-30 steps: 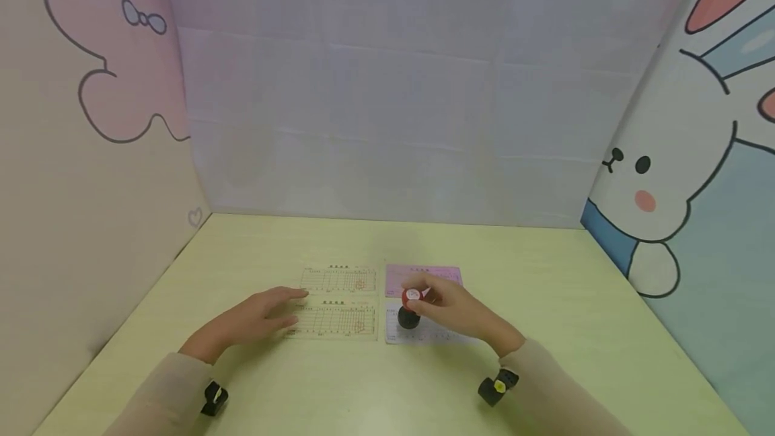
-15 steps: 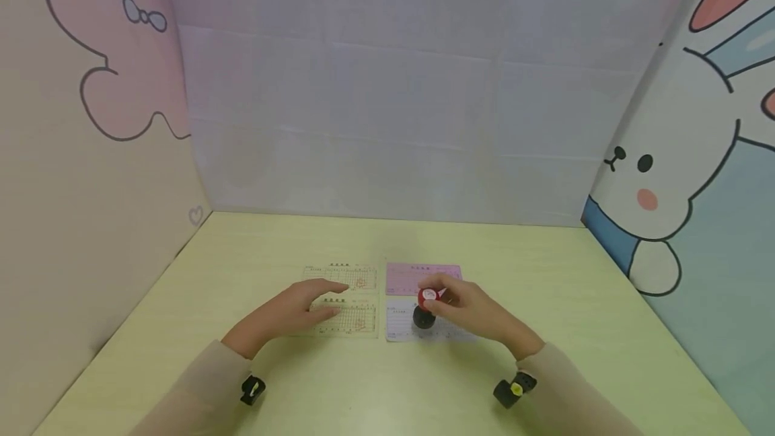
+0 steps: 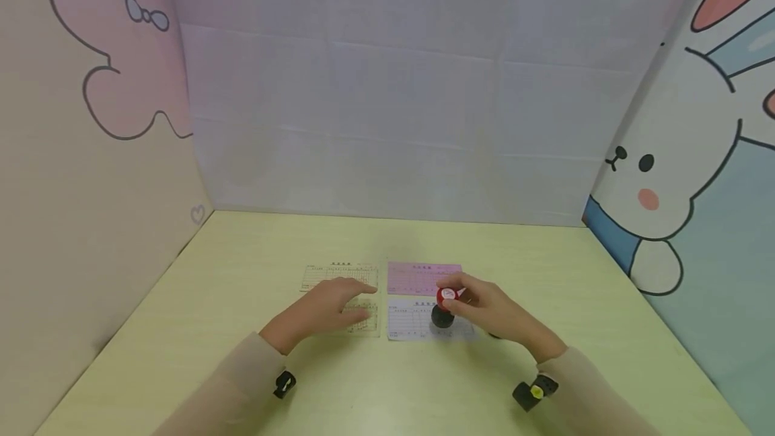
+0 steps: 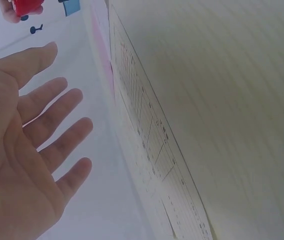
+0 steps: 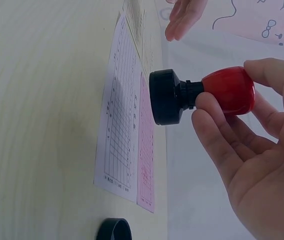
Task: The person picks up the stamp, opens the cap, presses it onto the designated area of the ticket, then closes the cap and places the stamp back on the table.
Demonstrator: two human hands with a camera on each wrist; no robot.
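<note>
My right hand (image 3: 484, 305) grips a stamp by its red knob (image 5: 230, 91). The stamp's round black base (image 5: 165, 97) faces down over the white printed form (image 3: 404, 319); a gap shows between base and paper in the right wrist view. Behind that form lies a pink form (image 3: 418, 278). With fingers straight and apart, my left hand (image 4: 19, 135) hovers over two cream printed forms (image 3: 317, 276) on the left and holds nothing. The nearer cream form is partly hidden by this hand.
A black round cap (image 5: 115, 230) sits on the pale wooden table (image 3: 375, 389) just right of the white form, mostly behind my right hand in the head view. A white sheet (image 3: 387, 120) stands behind the table, with cartoon-printed walls at both sides.
My left hand has moved right across the cream forms. The right hand has carried the stamp a little to the right over the white form.
</note>
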